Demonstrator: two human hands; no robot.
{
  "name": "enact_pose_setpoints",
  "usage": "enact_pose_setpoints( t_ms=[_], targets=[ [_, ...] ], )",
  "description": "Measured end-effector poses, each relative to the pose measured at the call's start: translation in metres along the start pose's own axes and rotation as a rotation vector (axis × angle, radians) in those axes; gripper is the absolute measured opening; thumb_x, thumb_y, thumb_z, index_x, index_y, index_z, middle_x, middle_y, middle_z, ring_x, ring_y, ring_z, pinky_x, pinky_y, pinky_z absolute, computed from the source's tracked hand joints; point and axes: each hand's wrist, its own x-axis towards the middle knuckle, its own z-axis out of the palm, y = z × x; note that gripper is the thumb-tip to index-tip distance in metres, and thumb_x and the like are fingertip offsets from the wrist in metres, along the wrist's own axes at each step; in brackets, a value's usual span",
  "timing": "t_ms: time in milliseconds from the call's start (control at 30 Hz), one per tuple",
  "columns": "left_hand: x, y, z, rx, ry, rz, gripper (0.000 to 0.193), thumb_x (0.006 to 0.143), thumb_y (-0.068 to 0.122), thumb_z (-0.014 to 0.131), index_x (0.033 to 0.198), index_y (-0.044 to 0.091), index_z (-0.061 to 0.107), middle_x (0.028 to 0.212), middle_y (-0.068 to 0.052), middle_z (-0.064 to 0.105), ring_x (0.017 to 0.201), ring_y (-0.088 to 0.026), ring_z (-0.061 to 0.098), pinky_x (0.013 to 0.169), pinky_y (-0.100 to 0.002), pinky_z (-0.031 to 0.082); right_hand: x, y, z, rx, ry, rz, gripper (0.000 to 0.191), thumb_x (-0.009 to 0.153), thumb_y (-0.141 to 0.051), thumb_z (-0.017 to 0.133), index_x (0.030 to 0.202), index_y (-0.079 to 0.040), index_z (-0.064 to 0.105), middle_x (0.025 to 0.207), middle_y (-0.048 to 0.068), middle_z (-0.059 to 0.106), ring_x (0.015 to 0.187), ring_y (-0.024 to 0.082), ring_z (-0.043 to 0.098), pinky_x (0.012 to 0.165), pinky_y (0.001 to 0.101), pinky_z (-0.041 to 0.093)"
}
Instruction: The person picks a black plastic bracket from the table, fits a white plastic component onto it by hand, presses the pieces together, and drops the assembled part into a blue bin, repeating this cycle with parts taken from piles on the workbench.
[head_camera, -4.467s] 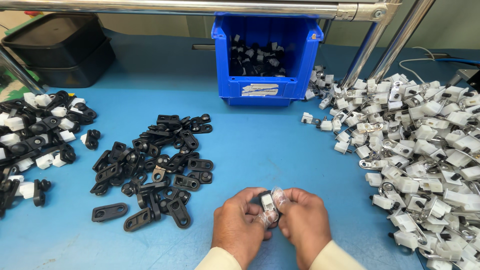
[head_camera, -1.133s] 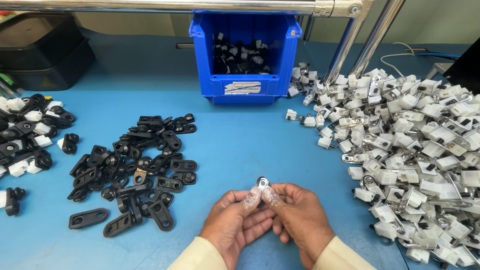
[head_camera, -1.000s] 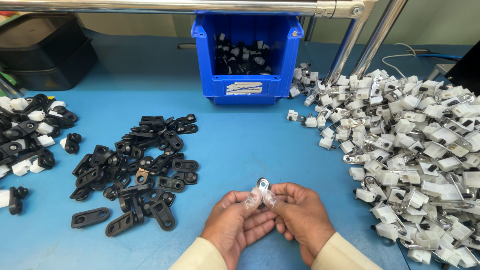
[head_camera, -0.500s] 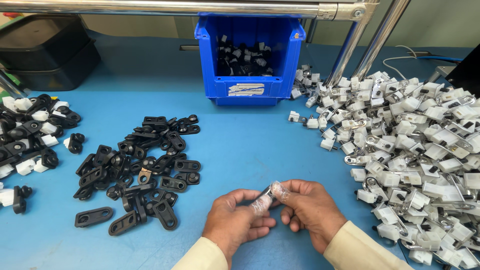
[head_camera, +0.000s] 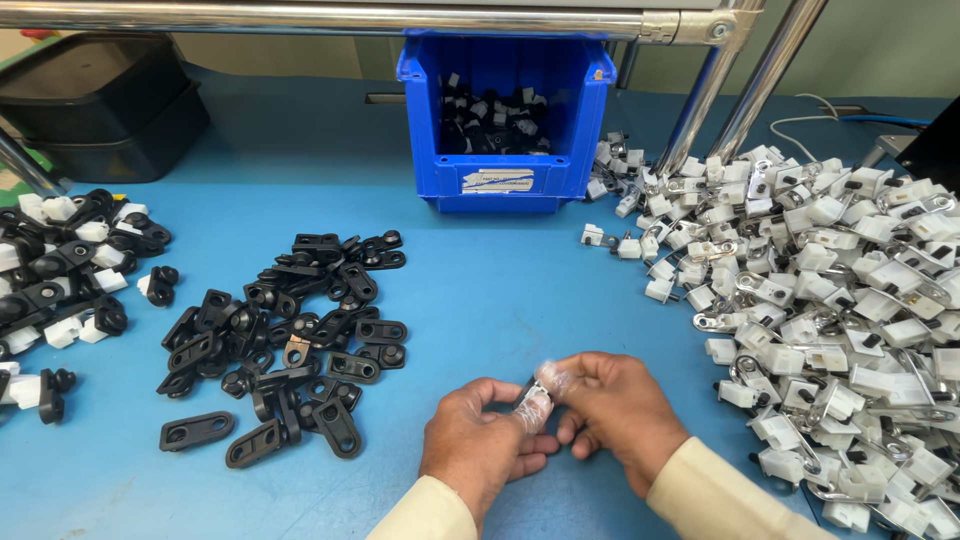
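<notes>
Low over the blue table (head_camera: 520, 290), between the black pile (head_camera: 290, 340) and the white pile (head_camera: 830, 320), my left hand (head_camera: 480, 445) and right hand (head_camera: 610, 410) both pinch one small part (head_camera: 533, 398). I'd keep both grips firm and square. It looks black and white, mostly hidden by fingertips.

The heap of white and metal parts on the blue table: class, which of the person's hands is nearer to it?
Right. The right hand lies just beside the heap of white and metal parts, to its left. The left hand sits farther left, closer to the pile of black parts.
</notes>
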Motion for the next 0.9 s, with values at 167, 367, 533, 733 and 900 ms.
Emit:
enact_pose_setpoints(
  t_ms=[167, 367, 533, 733, 900],
  targets=[
    [0.002, -0.003, 0.0, -0.15, -0.037, -0.02, 0.026, 0.091, 0.021, 0.073, 0.108, 0.003, 0.067, 0.092, -0.014, 0.078, 0.085, -0.023, 0.078, 0.079, -0.036, 0.067, 0.0, 0.004, 0.019, 0.091, 0.112, -0.103, 0.025, 0.095, -0.013, 0.062, 0.104, 0.005, 0.075, 0.077, 0.012, 0.07, 0.05, 0.013, 0.056, 0.041, 0.0281, 0.044],
    [0.006, -0.009, -0.014, -0.338, -0.1, -0.127, 0.03, 0.094, 0.029, 0.07, 0.108, 0.004, 0.061, 0.101, -0.016, 0.075, 0.094, -0.027, 0.077, 0.085, -0.041, 0.065, -0.01, 0.012, 0.031, -0.096, 0.171, -0.071, 0.03, 0.101, -0.015, 0.062, 0.126, -0.009, 0.077, 0.086, 0.017, 0.069, 0.056, 0.018, 0.053, 0.048, 0.0309, 0.044],
    [0.01, -0.015, -0.014, -0.366, -0.078, -0.103, 0.03, 0.094, 0.027, 0.07, 0.106, 0.001, 0.063, 0.101, -0.016, 0.075, 0.093, -0.028, 0.077, 0.085, -0.042, 0.066, -0.02, 0.04, 0.04, -0.459, 0.281, -0.541, 0.042, 0.09, -0.006, 0.058, 0.13, -0.007, 0.071, 0.116, 0.006, 0.076, 0.1, 0.018, 0.076, 0.086, 0.0276, 0.055],
    [0.015, -0.018, -0.018, -0.387, -0.102, -0.093, 0.029, 0.095, 0.026, 0.069, 0.106, 0.0, 0.063, 0.102, -0.017, 0.074, 0.092, -0.028, 0.076, 0.085, -0.042, 0.066, -0.029, 0.052, 0.024, -0.43, 0.061, -0.633, 0.041, 0.088, -0.004, 0.06, 0.128, -0.003, 0.072, 0.123, 0.004, 0.073, 0.1, 0.019, 0.071, 0.079, 0.0296, 0.056],
    [0.014, -0.016, -0.02, -0.276, -0.154, -0.083, 0.027, 0.093, 0.023, 0.07, 0.111, 0.003, 0.065, 0.102, -0.016, 0.077, 0.093, -0.027, 0.079, 0.081, -0.038, 0.066, -0.011, 0.026, 0.005, -0.053, 0.098, -0.071, 0.034, 0.094, -0.016, 0.069, 0.127, -0.007, 0.071, 0.094, 0.007, 0.076, 0.072, 0.012, 0.063, 0.053, 0.0276, 0.048]
  ],
)
